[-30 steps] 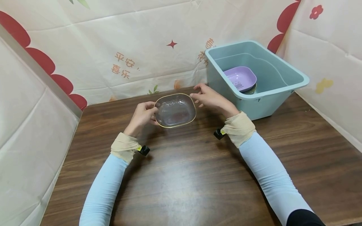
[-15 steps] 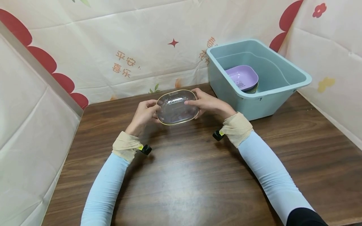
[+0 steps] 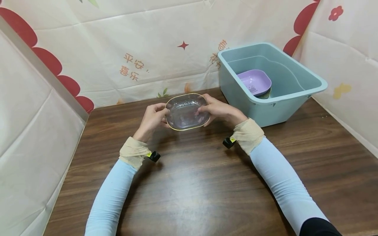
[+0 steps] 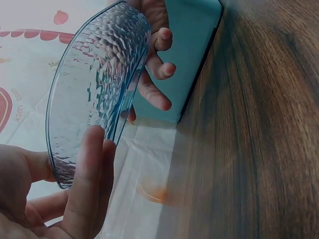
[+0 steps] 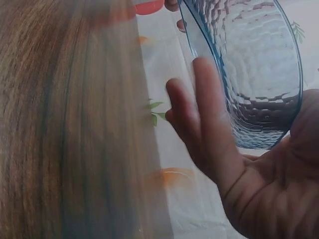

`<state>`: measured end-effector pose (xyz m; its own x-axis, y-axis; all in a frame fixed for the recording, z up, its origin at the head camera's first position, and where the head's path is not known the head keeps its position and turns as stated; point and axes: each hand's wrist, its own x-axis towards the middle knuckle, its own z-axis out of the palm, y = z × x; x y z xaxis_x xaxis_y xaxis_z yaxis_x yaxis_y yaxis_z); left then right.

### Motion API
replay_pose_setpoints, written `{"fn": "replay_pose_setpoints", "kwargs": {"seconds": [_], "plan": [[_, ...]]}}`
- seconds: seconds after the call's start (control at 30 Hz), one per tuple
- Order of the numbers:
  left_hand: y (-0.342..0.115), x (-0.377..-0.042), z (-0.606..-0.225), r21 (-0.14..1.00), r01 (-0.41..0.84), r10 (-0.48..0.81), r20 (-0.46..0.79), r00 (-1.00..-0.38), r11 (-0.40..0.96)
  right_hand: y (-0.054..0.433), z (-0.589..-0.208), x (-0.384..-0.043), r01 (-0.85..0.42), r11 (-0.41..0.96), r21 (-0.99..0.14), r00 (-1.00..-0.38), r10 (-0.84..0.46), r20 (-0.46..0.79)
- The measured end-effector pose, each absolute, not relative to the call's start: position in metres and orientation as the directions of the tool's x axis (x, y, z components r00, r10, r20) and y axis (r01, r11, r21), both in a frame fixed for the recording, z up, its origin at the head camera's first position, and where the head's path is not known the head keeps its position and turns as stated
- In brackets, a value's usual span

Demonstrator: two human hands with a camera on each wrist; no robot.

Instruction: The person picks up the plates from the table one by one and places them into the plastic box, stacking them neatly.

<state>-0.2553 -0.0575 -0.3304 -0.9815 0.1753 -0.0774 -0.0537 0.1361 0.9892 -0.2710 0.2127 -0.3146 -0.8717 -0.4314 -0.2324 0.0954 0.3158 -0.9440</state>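
A clear plastic dish point(image 3: 186, 113) with a gold rim and a hammered-looking outer wall is held above the table, tilted toward the head camera. On its left end my left hand point(image 3: 152, 119) grips it, thumb over the rim and fingers underneath. My right hand point(image 3: 220, 109) holds the opposite end, its thumb reaching inside the dish. In the left wrist view the dish point(image 4: 97, 84) stands nearly on edge, with left fingers point(image 4: 88, 174) against its outside. The right wrist view shows right fingers point(image 5: 209, 99) along the dish's base point(image 5: 219, 64).
A light blue tub point(image 3: 251, 111) stands at the back right of the wooden table point(image 3: 189, 183). Inside it a purple dish point(image 3: 255, 82) sits on top of other stacked dishes point(image 3: 265, 95). A printed cloth point(image 3: 165, 62) hangs behind the table.
My right hand has come from beside the dish's right edge to grip it, thumb now inside. The dish has risen slightly and shifted a little to the right in view.
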Motion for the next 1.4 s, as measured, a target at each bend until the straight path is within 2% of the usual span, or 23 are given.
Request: {"fn": "replay_pose_setpoints", "kwargs": {"seconds": [0.27,0.97,1.17,1.4], "plan": [[-0.057,-0.255,-0.329,0.989,-0.053,0.166,-0.075,-0.983,0.136,0.213,-0.316,-0.27,0.114,0.211,-0.971,-0.856,-0.475,-0.204],[-0.052,-0.254,-0.331,0.989,-0.031,0.191,-0.06,-0.98,0.147,0.216,-0.311,-0.271,0.065,0.254,-0.965,-0.881,-0.439,-0.175],[-0.051,-0.254,-0.332,0.99,-0.087,0.175,-0.105,-0.979,0.11,0.218,-0.303,-0.27,0.057,0.241,-0.969,-0.893,-0.422,-0.157],[-0.05,-0.255,-0.334,0.982,-0.127,0.179,-0.151,-0.972,0.139,0.223,-0.291,-0.265,0.032,0.211,-0.977,-0.904,-0.41,-0.118]]}}
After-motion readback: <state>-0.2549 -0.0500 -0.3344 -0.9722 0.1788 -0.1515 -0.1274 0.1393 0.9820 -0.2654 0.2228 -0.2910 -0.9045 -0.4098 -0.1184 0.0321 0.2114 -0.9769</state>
